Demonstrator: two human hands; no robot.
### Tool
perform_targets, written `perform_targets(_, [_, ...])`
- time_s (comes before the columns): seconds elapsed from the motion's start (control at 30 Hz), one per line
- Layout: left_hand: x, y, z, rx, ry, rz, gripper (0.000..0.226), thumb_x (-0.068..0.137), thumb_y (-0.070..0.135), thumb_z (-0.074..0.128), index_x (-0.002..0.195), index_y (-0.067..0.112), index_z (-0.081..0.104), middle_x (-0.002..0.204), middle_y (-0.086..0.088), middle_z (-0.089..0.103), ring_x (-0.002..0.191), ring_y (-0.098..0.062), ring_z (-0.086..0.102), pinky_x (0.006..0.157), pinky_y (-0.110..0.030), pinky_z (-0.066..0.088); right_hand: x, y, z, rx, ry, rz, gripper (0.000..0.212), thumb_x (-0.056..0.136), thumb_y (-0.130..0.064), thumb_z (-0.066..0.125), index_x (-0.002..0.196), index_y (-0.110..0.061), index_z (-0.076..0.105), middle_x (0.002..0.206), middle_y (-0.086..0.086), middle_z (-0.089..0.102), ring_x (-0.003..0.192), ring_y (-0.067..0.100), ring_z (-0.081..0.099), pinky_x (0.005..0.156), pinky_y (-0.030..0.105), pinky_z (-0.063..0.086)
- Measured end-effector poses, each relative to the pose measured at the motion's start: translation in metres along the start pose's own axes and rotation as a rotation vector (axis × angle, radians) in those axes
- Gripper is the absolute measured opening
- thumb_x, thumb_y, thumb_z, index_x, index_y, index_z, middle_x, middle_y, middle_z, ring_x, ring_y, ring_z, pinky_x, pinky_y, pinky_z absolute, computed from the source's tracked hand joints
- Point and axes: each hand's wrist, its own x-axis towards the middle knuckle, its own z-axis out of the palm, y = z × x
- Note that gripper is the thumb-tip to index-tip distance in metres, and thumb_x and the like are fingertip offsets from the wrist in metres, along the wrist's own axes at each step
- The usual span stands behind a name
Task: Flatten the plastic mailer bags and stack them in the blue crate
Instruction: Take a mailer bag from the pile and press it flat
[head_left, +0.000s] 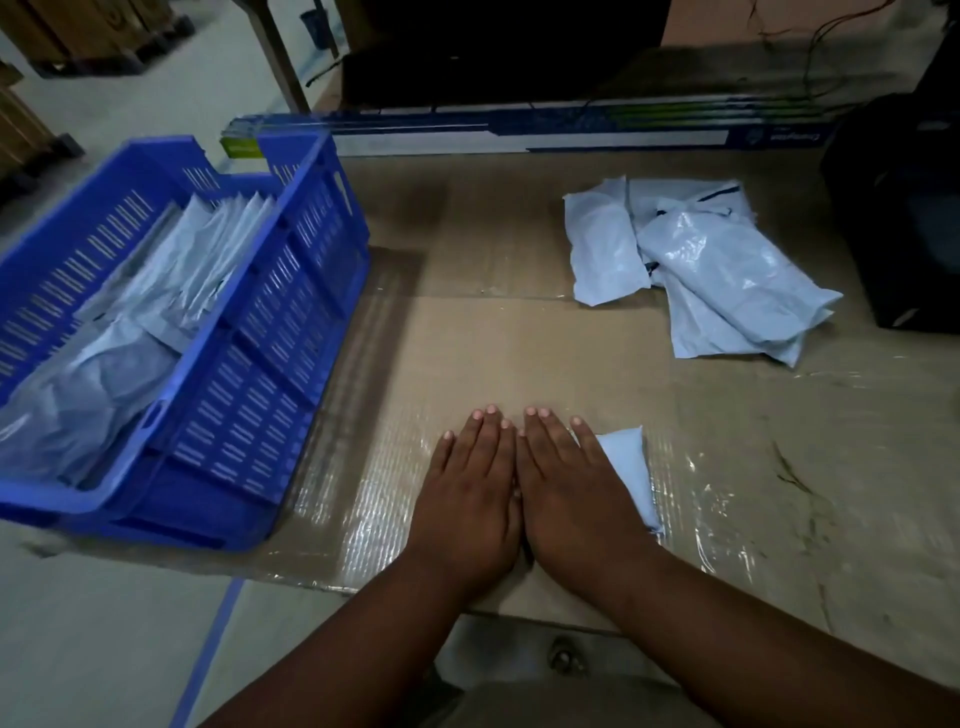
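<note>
Side by side, my left hand (470, 488) and my right hand (571, 483) lie flat with straight fingers and press down on a white mailer bag (626, 467). Only the bag's right edge shows past my right hand. A blue slotted crate (291, 291) stands at the left and holds several white mailer bags (156, 291). A loose pile of crumpled mailer bags (701, 260) lies at the right rear of the work surface.
The work surface is taped cardboard (519, 353). A long flat printed box (519, 132) runs along the back edge. A black bag (904, 208) stands at the far right. The floor and a blue tape line (208, 654) show at the lower left.
</note>
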Motion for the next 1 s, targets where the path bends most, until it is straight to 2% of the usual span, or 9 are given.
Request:
perform_targets(0.13, [0.001, 0.002, 0.001, -0.006, -0.006, -0.009, 0.069, 0.100, 0.035, 0.040, 0.163, 0.009, 0.033, 0.173, -0.012, 0.023, 0.161, -0.026, 0.015, 0.126, -0.053, 0.022, 0.001, 0.003, 0.001, 0.058, -0.012, 0.014, 0.065, 0.099, -0.026, 0.035, 0.158, 0.001, 0.039, 0.168, 0.022, 0.031, 0.157, 0.035, 0.028, 0.129, 0.050, 0.010])
perform_targets(0.3, [0.001, 0.002, -0.001, -0.002, -0.025, -0.022, 0.071, 0.101, 0.035, 0.039, 0.165, 0.009, 0.026, 0.174, -0.011, 0.017, 0.162, -0.024, 0.010, 0.128, -0.052, 0.019, -0.002, 0.007, -0.004, 0.118, -0.060, 0.015, 0.067, 0.102, -0.028, 0.034, 0.164, -0.004, 0.026, 0.174, 0.016, 0.016, 0.162, 0.030, 0.012, 0.131, 0.046, 0.005])
perform_targets(0.47, [0.002, 0.002, 0.001, -0.008, -0.007, -0.013, 0.068, 0.103, 0.035, 0.036, 0.165, 0.010, 0.026, 0.174, -0.009, 0.016, 0.162, -0.022, 0.009, 0.129, -0.051, 0.017, -0.002, 0.009, -0.006, 0.156, -0.086, 0.031, 0.065, 0.106, -0.032, 0.027, 0.166, -0.007, 0.021, 0.175, 0.013, 0.010, 0.163, 0.027, 0.004, 0.130, 0.051, 0.013])
perform_targets(0.67, [0.001, 0.002, -0.002, -0.005, 0.004, -0.013, 0.069, 0.100, 0.037, 0.039, 0.164, 0.010, 0.032, 0.173, -0.009, 0.022, 0.162, -0.023, 0.015, 0.126, -0.052, 0.024, 0.000, 0.011, -0.011, 0.211, -0.122, 0.032, 0.066, 0.105, -0.034, 0.024, 0.165, -0.008, 0.026, 0.175, 0.013, 0.016, 0.162, 0.028, 0.010, 0.128, 0.054, 0.019])
perform_targets(0.73, [0.002, 0.005, -0.005, 0.034, -0.010, -0.039, 0.069, 0.099, 0.038, 0.037, 0.162, 0.010, 0.035, 0.172, -0.010, 0.025, 0.161, -0.024, 0.019, 0.126, -0.053, 0.024, 0.002, 0.013, -0.016, 0.222, -0.149, 0.017, 0.069, 0.103, -0.037, 0.017, 0.166, -0.010, 0.023, 0.176, 0.011, 0.012, 0.163, 0.026, 0.006, 0.129, 0.053, 0.015])
perform_targets(0.83, [0.007, 0.015, -0.012, 0.064, -0.001, -0.058, 0.069, 0.099, 0.038, 0.032, 0.158, 0.006, 0.042, 0.167, -0.015, 0.035, 0.158, -0.029, 0.026, 0.127, -0.055, 0.023, 0.000, 0.016, -0.024, 0.248, -0.189, 0.025, 0.078, 0.097, -0.042, 0.003, 0.167, -0.012, 0.019, 0.176, 0.009, 0.008, 0.163, 0.023, 0.000, 0.131, 0.048, 0.001])
perform_targets(0.9, [0.013, 0.025, -0.014, 0.041, 0.044, -0.012, 0.066, 0.099, 0.035, 0.035, 0.156, 0.004, 0.045, 0.165, -0.017, 0.038, 0.157, -0.032, 0.029, 0.126, -0.054, 0.025, -0.006, 0.021, -0.029, 0.206, -0.144, 0.067, 0.078, 0.097, -0.040, 0.004, 0.166, -0.010, 0.024, 0.175, 0.011, 0.014, 0.163, 0.025, 0.007, 0.131, 0.045, -0.002])
perform_targets(1.0, [0.020, 0.037, -0.004, -0.022, 0.089, 0.085, 0.062, 0.099, 0.029, 0.044, 0.155, 0.002, 0.047, 0.165, -0.018, 0.039, 0.157, -0.032, 0.030, 0.125, -0.053, 0.029, -0.019, 0.033, -0.028, 0.071, -0.048, 0.096, 0.065, 0.099, -0.029, 0.026, 0.156, -0.004, 0.045, 0.164, 0.017, 0.040, 0.155, 0.032, 0.034, 0.128, 0.046, 0.005])
